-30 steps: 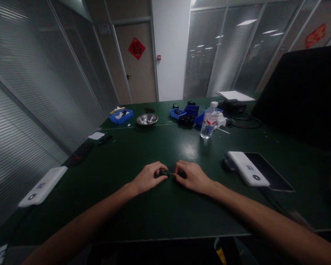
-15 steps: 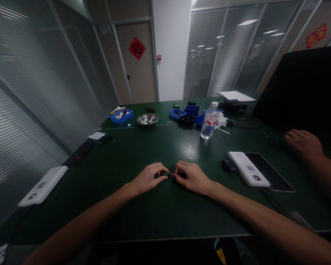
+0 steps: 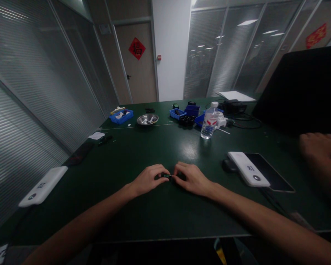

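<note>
Above the green table [image 3: 143,213], my left hand [image 3: 147,179] is closed in a pinch on a small dark part with green on it [image 3: 167,176]. Its exact kind is too small to make out. My right hand [image 3: 192,178] is closed too, thumb and forefinger pressed together at the right end of that part. A thin, light tip shows between the two hands. What my right fingers hold, if anything, is too small to name.
A water bottle [image 3: 209,121] stands beyond my hands, near blue bins [image 3: 177,113]. A metal bowl [image 3: 148,120] and a blue tray [image 3: 121,117] are farther left. A white power bank [image 3: 248,168] lies at the right; another person's hand [image 3: 318,145] is by the dark monitor [image 3: 303,88].
My fingers have shifted slightly, and the gap between my two hands has narrowed. The other person's hand has moved to the right.
</note>
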Motion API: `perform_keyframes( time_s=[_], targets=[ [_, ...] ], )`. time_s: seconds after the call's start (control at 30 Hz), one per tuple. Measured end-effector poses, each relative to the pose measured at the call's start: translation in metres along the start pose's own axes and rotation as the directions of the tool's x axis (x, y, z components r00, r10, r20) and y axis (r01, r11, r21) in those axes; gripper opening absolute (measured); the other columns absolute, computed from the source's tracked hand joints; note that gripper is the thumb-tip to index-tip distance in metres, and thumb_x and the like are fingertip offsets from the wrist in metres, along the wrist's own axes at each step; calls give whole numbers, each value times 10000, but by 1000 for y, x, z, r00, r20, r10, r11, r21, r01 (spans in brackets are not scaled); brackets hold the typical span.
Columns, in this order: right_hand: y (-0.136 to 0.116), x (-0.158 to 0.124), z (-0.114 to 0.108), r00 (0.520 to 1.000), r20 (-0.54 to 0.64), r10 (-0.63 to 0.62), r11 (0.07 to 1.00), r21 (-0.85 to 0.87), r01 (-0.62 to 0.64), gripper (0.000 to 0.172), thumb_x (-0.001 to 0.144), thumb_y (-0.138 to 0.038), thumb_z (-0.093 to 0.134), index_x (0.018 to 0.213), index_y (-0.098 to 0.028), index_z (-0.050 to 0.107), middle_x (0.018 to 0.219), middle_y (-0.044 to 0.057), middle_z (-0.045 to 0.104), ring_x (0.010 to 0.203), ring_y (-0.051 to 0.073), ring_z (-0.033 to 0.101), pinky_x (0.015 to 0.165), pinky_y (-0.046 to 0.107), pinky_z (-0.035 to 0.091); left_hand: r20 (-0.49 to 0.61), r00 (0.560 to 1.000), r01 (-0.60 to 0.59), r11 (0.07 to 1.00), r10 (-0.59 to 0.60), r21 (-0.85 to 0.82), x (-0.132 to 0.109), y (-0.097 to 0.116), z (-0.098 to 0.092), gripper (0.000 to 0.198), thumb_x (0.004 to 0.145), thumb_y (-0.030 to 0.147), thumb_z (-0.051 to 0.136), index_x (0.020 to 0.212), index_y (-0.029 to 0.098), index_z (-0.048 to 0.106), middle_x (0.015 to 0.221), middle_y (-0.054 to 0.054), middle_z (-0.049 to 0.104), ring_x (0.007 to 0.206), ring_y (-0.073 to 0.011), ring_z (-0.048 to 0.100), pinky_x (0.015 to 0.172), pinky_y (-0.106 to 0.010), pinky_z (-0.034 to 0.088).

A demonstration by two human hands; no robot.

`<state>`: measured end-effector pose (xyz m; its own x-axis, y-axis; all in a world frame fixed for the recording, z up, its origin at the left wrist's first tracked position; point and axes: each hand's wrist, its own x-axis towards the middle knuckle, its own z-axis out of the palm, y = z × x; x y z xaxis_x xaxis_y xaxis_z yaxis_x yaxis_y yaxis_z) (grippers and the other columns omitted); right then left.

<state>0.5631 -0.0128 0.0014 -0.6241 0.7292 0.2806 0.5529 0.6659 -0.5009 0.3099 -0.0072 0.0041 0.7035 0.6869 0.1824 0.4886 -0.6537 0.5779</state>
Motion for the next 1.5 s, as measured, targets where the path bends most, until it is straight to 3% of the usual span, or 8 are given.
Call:
perform_keyframes(
  time_s=[0.5, 0.83, 1.17, 1.37, 1.5],
  targets=[
    [-5, -3, 3, 999, -2, -35, 997, 69, 35, 52, 938, -222, 602, 984, -200, 611, 940, 23, 628, 757, 146, 574, 691, 261, 411, -75, 988, -140, 986, 134, -88, -1, -4, 3, 229, 972, 306, 636, 1144, 190, 731, 1041, -75, 716, 994, -183, 648, 911, -348, 519],
    [-4, 0, 3, 998, -29, 61, 958, 282, -50, 108, 967, -281, 597, 917, -189, 623, 838, -8, 629, 736, 139, 561, 659, 246, 408, -221, 964, -179, 977, 150, -117, -3, -3, 5, 273, 954, 293, 663, 1190, 172, 729, 1067, -92, 730, 988, -184, 672, 894, -346, 558],
    [-10, -4, -3, 994, 56, -93, 996, -7, 93, 74, 968, -247, 574, 994, -197, 622, 968, 33, 639, 749, 142, 580, 675, 262, 401, -61, 984, -171, 981, 166, -93, -2, 0, 4, 230, 974, 281, 631, 1144, 184, 751, 1079, -86, 717, 1010, -183, 657, 913, -346, 545],
    [-9, -1, 5, 995, -102, 0, 970, 241, 25, 73, 954, -256, 609, 926, -190, 623, 831, -1, 616, 723, 139, 559, 651, 250, 402, -235, 961, -180, 973, 143, -146, -2, 2, 8, 249, 947, 274, 673, 1164, 177, 748, 1041, -85, 732, 953, -178, 676, 862, -329, 559],
    [-9, -1, 9, 993, -110, 54, 936, 351, -12, 105, 964, -277, 602, 908, -189, 619, 791, -15, 610, 689, 131, 539, 627, 248, 392, -280, 948, -203, 963, 149, -177, -2, 5, 11, 270, 932, 243, 694, 1191, 184, 737, 1051, -75, 739, 964, -171, 681, 874, -323, 559]
  ],
)
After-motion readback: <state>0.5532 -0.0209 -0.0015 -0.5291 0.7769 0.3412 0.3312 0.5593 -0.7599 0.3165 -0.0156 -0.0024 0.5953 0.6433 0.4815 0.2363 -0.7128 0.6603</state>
